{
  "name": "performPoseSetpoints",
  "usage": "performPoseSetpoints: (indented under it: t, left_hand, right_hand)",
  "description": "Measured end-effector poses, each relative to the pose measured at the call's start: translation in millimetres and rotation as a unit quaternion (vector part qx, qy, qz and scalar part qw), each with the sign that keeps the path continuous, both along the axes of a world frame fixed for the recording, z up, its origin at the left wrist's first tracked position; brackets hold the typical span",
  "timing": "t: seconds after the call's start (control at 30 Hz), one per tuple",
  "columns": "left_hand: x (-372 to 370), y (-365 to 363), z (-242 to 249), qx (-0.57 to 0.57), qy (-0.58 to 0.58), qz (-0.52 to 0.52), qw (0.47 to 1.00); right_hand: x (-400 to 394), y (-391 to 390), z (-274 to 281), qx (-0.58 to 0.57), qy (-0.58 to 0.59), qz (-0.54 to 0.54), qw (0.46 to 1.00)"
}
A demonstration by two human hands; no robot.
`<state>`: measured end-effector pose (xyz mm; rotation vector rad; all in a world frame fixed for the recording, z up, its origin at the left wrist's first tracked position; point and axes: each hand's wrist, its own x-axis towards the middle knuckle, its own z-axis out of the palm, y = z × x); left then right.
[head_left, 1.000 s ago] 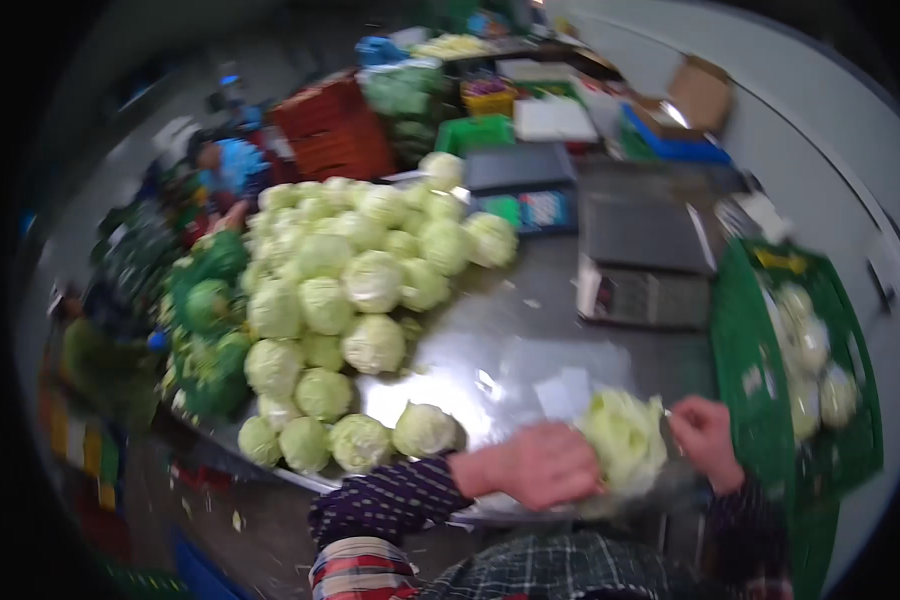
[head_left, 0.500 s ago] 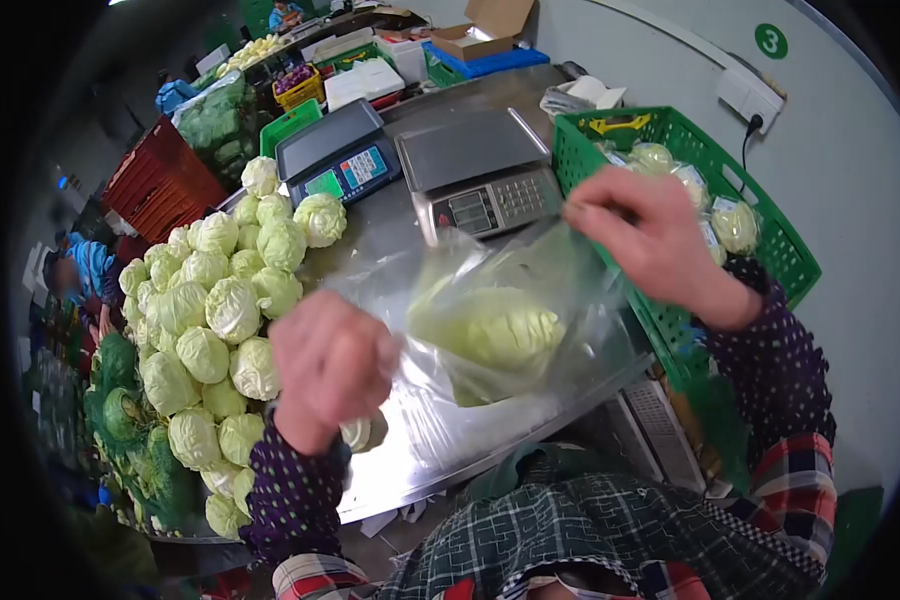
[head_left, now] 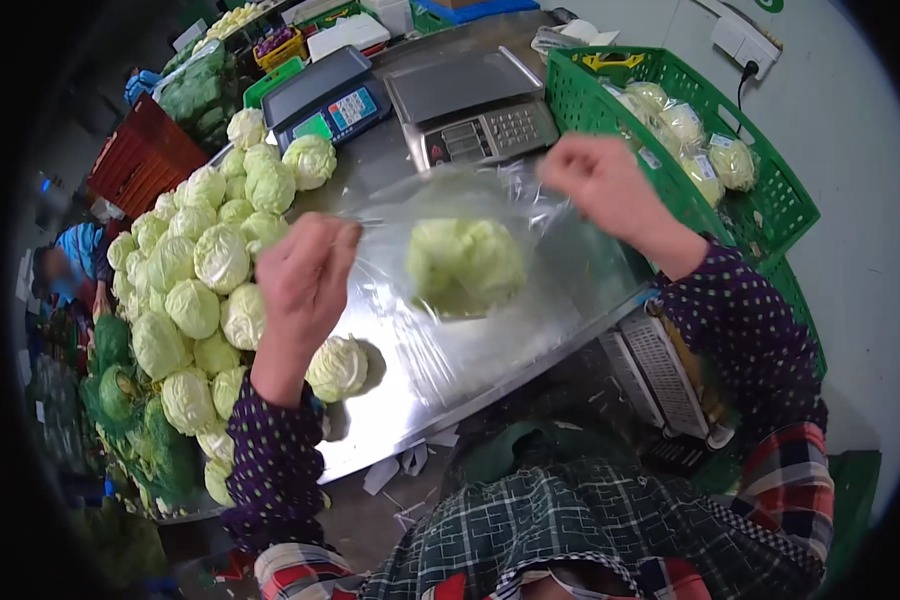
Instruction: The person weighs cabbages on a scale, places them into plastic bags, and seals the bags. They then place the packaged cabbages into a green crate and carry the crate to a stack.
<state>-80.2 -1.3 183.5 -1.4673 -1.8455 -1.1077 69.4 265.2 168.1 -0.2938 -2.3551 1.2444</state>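
Left hand [head_left: 305, 270] pinched shut on one top corner of clear thin plastic bag [head_left: 450, 300]; right hand [head_left: 600, 185] pinched on opposite corner. Bag stretched between both, raised over shiny steel table [head_left: 440, 385], pale green round cabbage [head_left: 465, 265] inside. Loose cabbage [head_left: 337, 368] just below left wrist; heap of pale cabbages [head_left: 205, 265] further left. Grey weighing scale [head_left: 475, 105] behind; green plastic crate [head_left: 730, 150] with wrapped cabbages at right
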Motion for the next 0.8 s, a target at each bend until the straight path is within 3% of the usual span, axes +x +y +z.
performPoseSetpoints:
  t: [0.03,0.07,0.13,0.2,0.3,0.33,0.37,0.43,0.5,0.6,0.67,0.8]
  left_hand:
    - [2,-5,-10,-0.048,0.041,-0.029,0.998]
    - [1,-8,-18,-0.093,0.089,-0.059,0.99]
    - [21,-13,-40,-0.085,0.0,-0.082,0.993]
    - [53,-28,-62,-0.115,0.044,-0.112,0.986]
    - [113,-57,-91,-0.186,-0.065,-0.221,0.955]
    - [133,-61,-95,-0.183,-0.054,-0.235,0.953]
    - [147,-62,-98,-0.18,-0.054,-0.249,0.95]
    - [170,-70,-103,-0.199,-0.052,-0.269,0.941]
    - [171,-67,-109,-0.203,0.006,-0.27,0.941]
    - [170,-65,-100,-0.21,0.028,-0.232,0.949]
    - [170,-64,-99,-0.216,0.025,-0.219,0.951]
    - [170,-56,-94,-0.192,0.026,-0.204,0.96]
  right_hand:
    - [2,3,-20,-0.085,-0.117,0.015,0.989]
    - [6,1,-20,-0.085,-0.113,0.017,0.99]
    - [13,0,-17,-0.015,-0.08,-0.042,0.996]
    - [35,8,-40,0.042,-0.081,-0.011,0.996]
    - [112,1,-77,0.013,-0.26,0.06,0.964]
    - [132,-3,-75,0.008,-0.344,0.063,0.937]
    - [140,-8,-64,0.002,-0.356,0.07,0.932]
    - [159,-19,-37,0.232,-0.218,0.069,0.945]
    - [150,-53,-31,0.135,-0.108,0.144,0.974]
    - [134,-102,-48,0.058,-0.103,0.338,0.934]
    - [129,-119,-57,0.032,-0.145,0.367,0.918]
    - [127,-135,-67,0.03,-0.104,0.384,0.917]
